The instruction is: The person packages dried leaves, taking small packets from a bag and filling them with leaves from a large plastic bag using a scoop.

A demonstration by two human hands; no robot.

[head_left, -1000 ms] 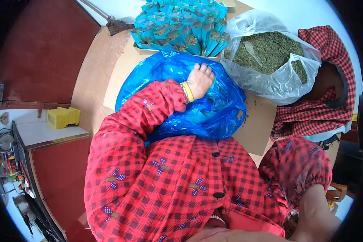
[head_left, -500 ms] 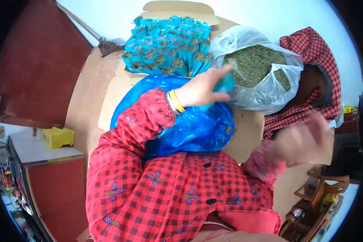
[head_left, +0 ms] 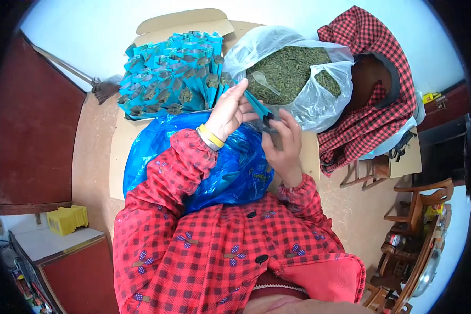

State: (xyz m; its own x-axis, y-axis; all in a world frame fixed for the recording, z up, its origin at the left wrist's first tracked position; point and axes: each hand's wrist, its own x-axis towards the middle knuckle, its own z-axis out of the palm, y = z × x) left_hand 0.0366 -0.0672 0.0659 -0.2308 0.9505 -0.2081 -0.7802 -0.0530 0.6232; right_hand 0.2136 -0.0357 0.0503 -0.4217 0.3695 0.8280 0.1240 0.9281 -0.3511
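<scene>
A small teal packet (head_left: 257,106) is between my two hands, over the near edge of the clear bag. My left hand (head_left: 230,111) has the packet at its fingers, thumb pointing up. My right hand (head_left: 285,146) touches the packet's lower end with bent fingers. Beneath my left forearm lies a blue plastic bag (head_left: 222,175). Behind it stand many open teal packets (head_left: 167,73) with dried leaf inside. The clear plastic bag (head_left: 319,112) holds dried green leaves (head_left: 293,65), with a clear scoop (head_left: 266,82) on top.
Cardboard (head_left: 186,20) lies under and behind the packets. A red checked garment (head_left: 390,57) drapes at the right. A yellow object (head_left: 68,220) sits on a cabinet (head_left: 76,256) at left. Wooden furniture (head_left: 418,204) stands at right, and a broom (head_left: 105,89) at the back left.
The view has turned right. My left hand has left the blue bag and come up with a teal packet. My right hand has moved in from the right to meet it.
</scene>
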